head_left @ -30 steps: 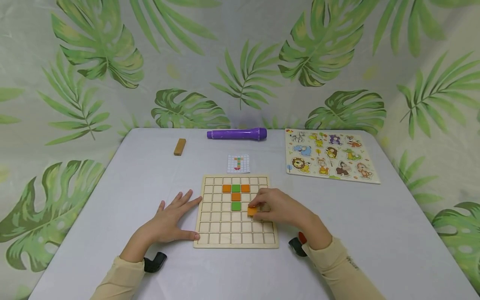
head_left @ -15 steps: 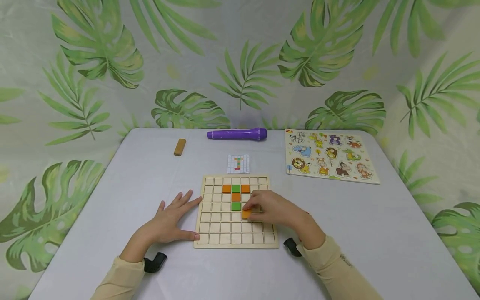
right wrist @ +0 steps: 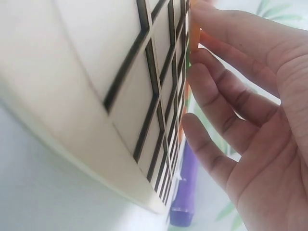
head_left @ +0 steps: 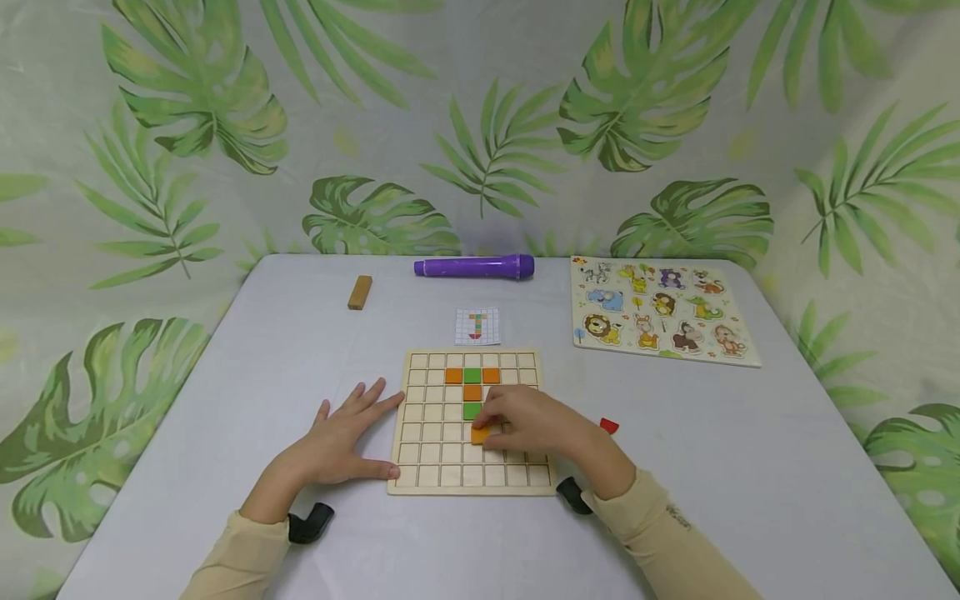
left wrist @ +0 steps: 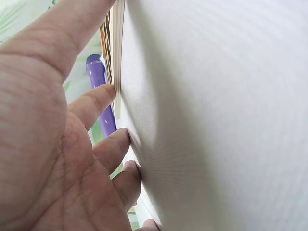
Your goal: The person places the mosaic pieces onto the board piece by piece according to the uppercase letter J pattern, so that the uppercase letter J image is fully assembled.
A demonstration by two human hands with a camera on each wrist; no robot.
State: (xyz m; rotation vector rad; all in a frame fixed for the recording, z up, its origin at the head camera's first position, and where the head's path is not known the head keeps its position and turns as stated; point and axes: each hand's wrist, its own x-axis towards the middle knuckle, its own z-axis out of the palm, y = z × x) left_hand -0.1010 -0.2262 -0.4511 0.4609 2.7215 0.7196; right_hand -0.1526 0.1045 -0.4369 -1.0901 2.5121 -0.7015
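Observation:
A wooden grid board [head_left: 442, 477] lies on the white table, holding orange and green square tiles in a T-like pattern. The lowest set piece is a green tile [head_left: 472, 411]. My right hand [head_left: 528, 421] pinches an orange tile [head_left: 479, 435] between thumb and finger, just below that green tile. In the right wrist view the held tile [right wrist: 194, 36] is partly hidden by the fingers. With its fingers spread, my left hand [head_left: 333, 446] touches the board's left edge. The left wrist view shows the left fingers [left wrist: 98, 103] beside the board's side.
A small pattern card [head_left: 477, 326] lies behind the board. Further back are a purple microphone-shaped object [head_left: 472, 267] and a wooden block [head_left: 360, 292]. An animal puzzle [head_left: 660, 312] lies at the back right. One red rounded piece [head_left: 609, 426] rests beside my right wrist.
My right hand has carried the orange tile leftward and slightly nearer over the board, to below the green tile. The red piece has come into fuller view. My left hand stays still.

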